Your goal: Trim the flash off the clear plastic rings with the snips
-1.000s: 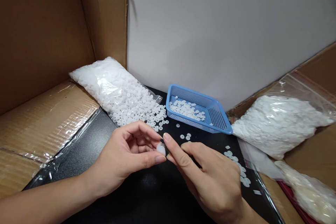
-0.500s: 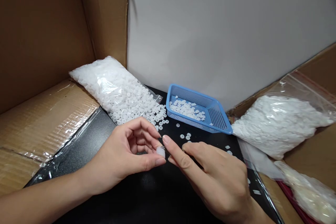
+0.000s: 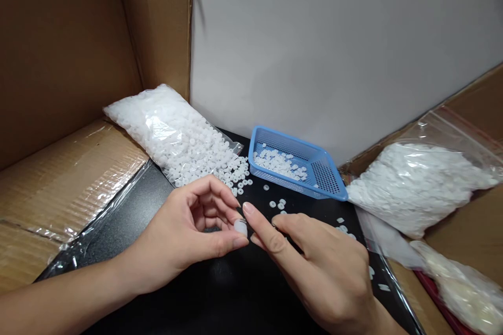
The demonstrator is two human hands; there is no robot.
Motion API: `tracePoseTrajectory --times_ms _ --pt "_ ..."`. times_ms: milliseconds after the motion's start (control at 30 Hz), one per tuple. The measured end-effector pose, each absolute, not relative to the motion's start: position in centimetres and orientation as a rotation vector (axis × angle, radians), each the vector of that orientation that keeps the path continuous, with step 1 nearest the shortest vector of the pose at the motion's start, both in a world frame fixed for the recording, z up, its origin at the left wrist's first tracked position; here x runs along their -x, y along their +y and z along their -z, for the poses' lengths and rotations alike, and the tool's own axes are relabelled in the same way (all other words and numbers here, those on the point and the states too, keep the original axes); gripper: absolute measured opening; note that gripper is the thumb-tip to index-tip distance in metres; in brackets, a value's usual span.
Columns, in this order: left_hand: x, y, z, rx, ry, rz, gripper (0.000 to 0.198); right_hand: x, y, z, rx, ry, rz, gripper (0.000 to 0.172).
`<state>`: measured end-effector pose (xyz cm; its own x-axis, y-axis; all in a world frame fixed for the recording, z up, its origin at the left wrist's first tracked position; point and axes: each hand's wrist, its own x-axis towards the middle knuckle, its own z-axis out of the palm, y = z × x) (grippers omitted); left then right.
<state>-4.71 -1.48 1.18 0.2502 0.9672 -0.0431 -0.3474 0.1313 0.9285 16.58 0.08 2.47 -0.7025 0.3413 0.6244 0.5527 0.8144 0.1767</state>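
Observation:
Between its thumb and fingertips, my left hand (image 3: 184, 230) pinches a small translucent white plastic piece (image 3: 241, 227), held upright over the black tabletop (image 3: 220, 293). My right hand (image 3: 326, 267) comes in from the right, index finger extended and the other fingers curled. It grips a thin metal tool (image 3: 243, 221) that is mostly hidden in the fist; a narrow dark tip shows at the top of the white piece. Several loose white plastic rings (image 3: 240, 185) lie just beyond my left hand.
A clear bag (image 3: 176, 136) spills white rings at the back left. Behind my hands stands a blue perforated basket (image 3: 298, 188) with white discs inside. To the right rest a zip bag of white pieces (image 3: 424, 178), scattered pieces (image 3: 384, 287) and a red tray (image 3: 436, 296). Cardboard walls (image 3: 157, 21) surround the table.
My right hand has shifted very slightly left, uncovering a few more scattered white pieces at the right. My left hand keeps the same pinch.

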Motion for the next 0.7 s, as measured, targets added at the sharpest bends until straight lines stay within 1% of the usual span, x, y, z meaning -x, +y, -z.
tracePoseTrajectory --times_ms 233,367,700 --pt "4.72 -1.46 -1.53 -0.992 0.83 -1.119 0.036 -16.73 0.13 -2.59 0.641 -2.423 0.455 0.032" --pt "4.68 -1.42 -1.53 -1.014 0.838 -1.114 0.032 -16.91 0.17 -2.54 0.651 -2.449 0.46 0.035" --pt "4.66 -1.48 -1.36 -1.075 0.841 -1.094 0.032 -17.16 0.17 -2.83 0.593 -2.478 0.499 0.037"
